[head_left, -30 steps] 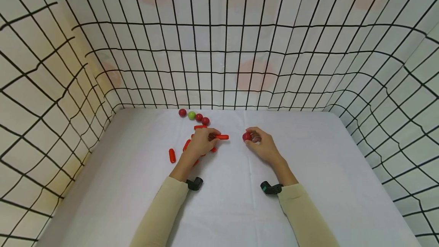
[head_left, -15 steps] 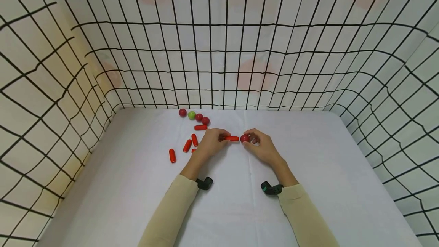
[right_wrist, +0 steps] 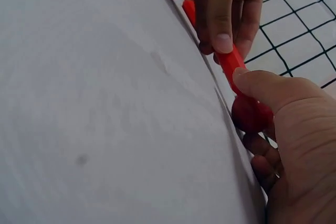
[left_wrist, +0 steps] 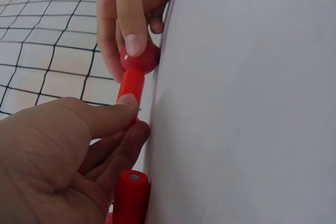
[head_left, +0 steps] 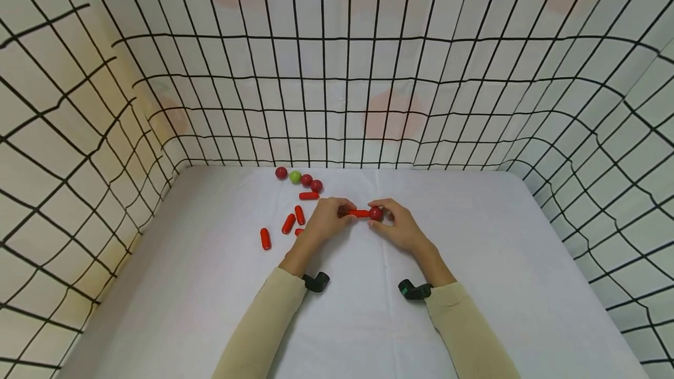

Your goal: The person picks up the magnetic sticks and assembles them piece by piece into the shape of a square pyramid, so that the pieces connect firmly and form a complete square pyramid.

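Over the middle of the table, my left hand (head_left: 329,220) pinches a red magnetic rod (head_left: 360,213) between thumb and fingers. My right hand (head_left: 402,228) holds a shiny red ball (head_left: 376,214) with the thumb on one side and fingertips on the other. Rod and ball meet end to end, as the left wrist view shows with the rod's tip (left_wrist: 135,74) against the ball (left_wrist: 149,59). The right thumb (right_wrist: 257,85) lies over the joint in the right wrist view. Another red rod (left_wrist: 131,198), with a grey metal disc in its end, lies below my left hand.
Several loose red rods (head_left: 288,224) lie left of the left hand, some partly hidden by that arm. Farther back is a row of red balls (head_left: 306,180) with one green ball (head_left: 295,177). Black wire mesh (head_left: 344,78) borders the white table's (head_left: 474,238) back and sides.
My left hand has carried the red rod to the right until its end meets the ball. The right hand has shifted slightly left with the ball. Rods once under the left hand now show.
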Demonstrator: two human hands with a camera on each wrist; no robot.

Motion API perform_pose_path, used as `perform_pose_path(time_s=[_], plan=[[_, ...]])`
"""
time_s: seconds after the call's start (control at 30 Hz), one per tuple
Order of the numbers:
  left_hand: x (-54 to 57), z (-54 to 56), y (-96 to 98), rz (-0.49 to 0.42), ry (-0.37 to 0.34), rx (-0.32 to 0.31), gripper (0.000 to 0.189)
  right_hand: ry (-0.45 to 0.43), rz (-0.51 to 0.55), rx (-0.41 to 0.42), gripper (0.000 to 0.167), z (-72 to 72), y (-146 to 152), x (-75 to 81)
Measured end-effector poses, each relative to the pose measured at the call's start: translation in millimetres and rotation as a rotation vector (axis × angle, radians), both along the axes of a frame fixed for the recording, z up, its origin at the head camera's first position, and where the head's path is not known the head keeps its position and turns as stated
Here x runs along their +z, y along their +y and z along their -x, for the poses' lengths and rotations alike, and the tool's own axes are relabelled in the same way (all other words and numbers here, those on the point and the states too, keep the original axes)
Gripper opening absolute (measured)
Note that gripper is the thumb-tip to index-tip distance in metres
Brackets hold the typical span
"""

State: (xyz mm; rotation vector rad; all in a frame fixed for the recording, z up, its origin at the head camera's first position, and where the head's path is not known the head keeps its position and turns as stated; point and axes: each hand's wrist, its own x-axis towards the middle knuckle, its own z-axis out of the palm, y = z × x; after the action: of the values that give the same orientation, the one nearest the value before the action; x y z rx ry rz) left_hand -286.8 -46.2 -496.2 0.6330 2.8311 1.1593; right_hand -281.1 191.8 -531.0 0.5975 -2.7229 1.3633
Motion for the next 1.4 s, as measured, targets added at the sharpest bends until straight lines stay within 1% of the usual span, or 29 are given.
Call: perform_pose_path(time_s=[0.1, 0.23, 0.43, 0.57, 0.7, 0.8, 0.87, 0.97, 1.13, 1.27, 1.4], plan=[[-2.5, 0.7, -0.4, -0.002, 0.014, -0.001, 0.021, 0.028, -0.032, 0.015, 0.042, 1.1, -4, 0.5], [-4.3, 1.6, 0.0, -0.006, 0.018, -0.003, 0.022, 0.048, -0.044, 0.002, 0.034, 1.1, -5, 1.6], [-4.2, -0.7, -2.1, -0.023, -0.037, 0.015, 0.028, 0.047, -0.037, -0.005, 0.030, -0.5, -6, -1.6], [-1.7, -1.5, -8.1, -0.040, -0.051, 0.029, 0.035, 0.039, -0.014, -0.014, 0.029, -1.0, -6, -2.5], [4.2, -1.4, -18.5, -0.058, -0.056, 0.055, 0.038, 0.030, -0.014, -0.030, 0.028, -0.3, -6, -3.9], [10.7, -0.3, -28.8, -0.053, -0.038, 0.070, 0.040, 0.024, -0.025, -0.038, 0.028, 0.2, -6, -4.9], [15.1, 2.8, -37.9, -0.042, -0.012, 0.070, 0.042, 0.023, -0.027, -0.041, 0.028, 0.1, -6, -4.7], [23.4, 8.7, -54.7, -0.022, 0.013, 0.087, 0.042, 0.031, -0.028, -0.043, 0.029, -0.4, -5, -4.9], [34.5, 24.1, -88.8, 0.002, 0.012, 0.141, 0.042, 0.040, -0.023, -0.045, 0.029, -0.3, -4, -7.5], [38.9, 39.6, -113.3, 0.081, 0.021, 0.179, 0.048, 0.031, -0.024, -0.052, 0.029, -0.8, -3, -8.8], [42.3, 54.4, -131.0, 0.158, 0.031, 0.213, 0.057, 0.028, -0.019, -0.054, 0.029, -1.5, -3, -7.4]])
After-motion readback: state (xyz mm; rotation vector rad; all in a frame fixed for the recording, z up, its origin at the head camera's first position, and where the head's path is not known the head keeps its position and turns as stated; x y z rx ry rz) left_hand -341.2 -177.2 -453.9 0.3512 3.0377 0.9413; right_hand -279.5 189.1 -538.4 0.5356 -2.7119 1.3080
